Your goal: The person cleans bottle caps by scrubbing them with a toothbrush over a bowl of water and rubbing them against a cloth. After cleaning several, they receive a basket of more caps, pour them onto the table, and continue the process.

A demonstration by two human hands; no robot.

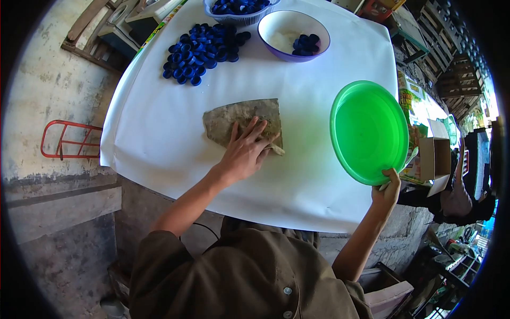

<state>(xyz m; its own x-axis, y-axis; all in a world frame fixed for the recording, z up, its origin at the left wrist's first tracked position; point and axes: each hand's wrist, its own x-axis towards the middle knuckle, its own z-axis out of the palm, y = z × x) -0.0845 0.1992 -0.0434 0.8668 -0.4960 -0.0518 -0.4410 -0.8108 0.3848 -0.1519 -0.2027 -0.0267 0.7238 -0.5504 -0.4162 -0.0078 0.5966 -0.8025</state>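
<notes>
My left hand [246, 149] lies on a stained grey-brown folded cloth [223, 119], its fingers spread and pressed down near the middle. The cloth rests on the white-covered table, with a narrow pale edge sticking out at its lower right corner. Off to the right, my right hand [388, 189] grips the near rim of a bright green plastic basin [366, 130], thumb over the rim and the other fingers underneath. The basin is tilted at the table's right edge, and nothing shows inside it.
Loose blue bottle caps [196, 53] form a heap at the back left of the white table [308, 186]. Behind stand a basket [241, 19] of caps and a purple-white bowl [276, 50] with several caps. An open cardboard box [435, 158] and a person [457, 196] are at the right.
</notes>
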